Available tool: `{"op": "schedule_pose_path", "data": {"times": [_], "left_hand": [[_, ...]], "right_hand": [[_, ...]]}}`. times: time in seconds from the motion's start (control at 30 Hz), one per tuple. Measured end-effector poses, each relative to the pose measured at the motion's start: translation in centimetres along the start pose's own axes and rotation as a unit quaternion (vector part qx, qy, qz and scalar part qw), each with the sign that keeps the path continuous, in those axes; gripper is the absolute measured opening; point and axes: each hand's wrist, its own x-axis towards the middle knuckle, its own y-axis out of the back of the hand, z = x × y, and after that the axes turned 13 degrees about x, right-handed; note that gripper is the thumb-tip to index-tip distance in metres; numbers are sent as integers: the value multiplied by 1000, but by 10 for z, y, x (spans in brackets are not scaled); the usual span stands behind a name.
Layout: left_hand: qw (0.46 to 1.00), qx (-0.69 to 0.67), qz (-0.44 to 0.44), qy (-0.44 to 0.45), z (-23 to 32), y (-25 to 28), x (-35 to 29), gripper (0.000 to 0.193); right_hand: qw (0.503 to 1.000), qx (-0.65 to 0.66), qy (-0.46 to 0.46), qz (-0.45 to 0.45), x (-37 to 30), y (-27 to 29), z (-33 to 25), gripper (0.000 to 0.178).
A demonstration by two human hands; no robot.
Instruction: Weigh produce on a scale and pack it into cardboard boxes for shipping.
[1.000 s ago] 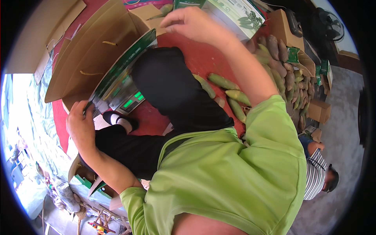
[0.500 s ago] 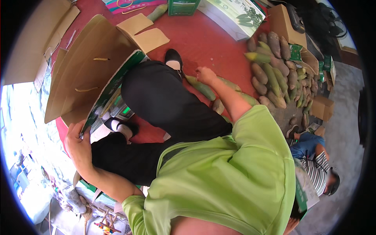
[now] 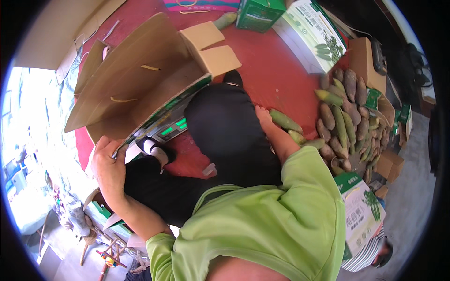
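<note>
My left hand [image 3: 108, 161] is closed on the near rim of a large open cardboard box [image 3: 154, 70], its fingers curled over the edge. The box stands with its flaps spread, and rope handles hang inside it. My right hand [image 3: 264, 114] is low beside my right knee, close to the end of a long green radish [image 3: 286, 121] on the red floor. The knee partly hides its fingers, so I cannot make out a grip. A scale with a lit green display [image 3: 173, 127] shows between the box and my leg.
A pile of green and muddy brown radishes [image 3: 347, 117] lies at the right. Printed cartons [image 3: 309, 37] and a green box [image 3: 260, 14] stand at the back. Behind me at the right, another person in a striped top [image 3: 365, 255] is partly hidden by a white-and-green carton [image 3: 363, 215].
My view has shifted, so the box and pile sit differently. My right hand has come down beside the knee. The white-and-green carton at the right now shows more and covers most of the other person.
</note>
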Motion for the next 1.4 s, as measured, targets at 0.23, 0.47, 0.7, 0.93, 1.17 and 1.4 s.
{"op": "schedule_pose_path", "data": {"times": [0.23, 0.47, 0.7, 0.93, 1.17, 1.4], "left_hand": [[1000, 8, 13, -7, -2, -1, -4, 11], [998, 15, 41, -38, -9, -6, -9, 9], [997, 14, 52, -53, -10, -8, -13, 9], [997, 10, 62, -54, -15, -9, -19, 10], [997, -2, 32, -65, -16, -8, -17, 11], [996, 10, 53, -77, -16, -11, -18, 10]], "right_hand": [[985, 117, 48, 118, 24, 17, 24, 75], [882, 329, 270, 203, -42, 184, -65, 65], [734, 344, 543, 220, -172, 319, -198, 61], [704, 225, 671, -61, -234, 291, -329, 62], [768, -227, 590, -103, -184, 186, -377, 67], [769, -381, 495, -141, -173, 176, -380, 56]]}}
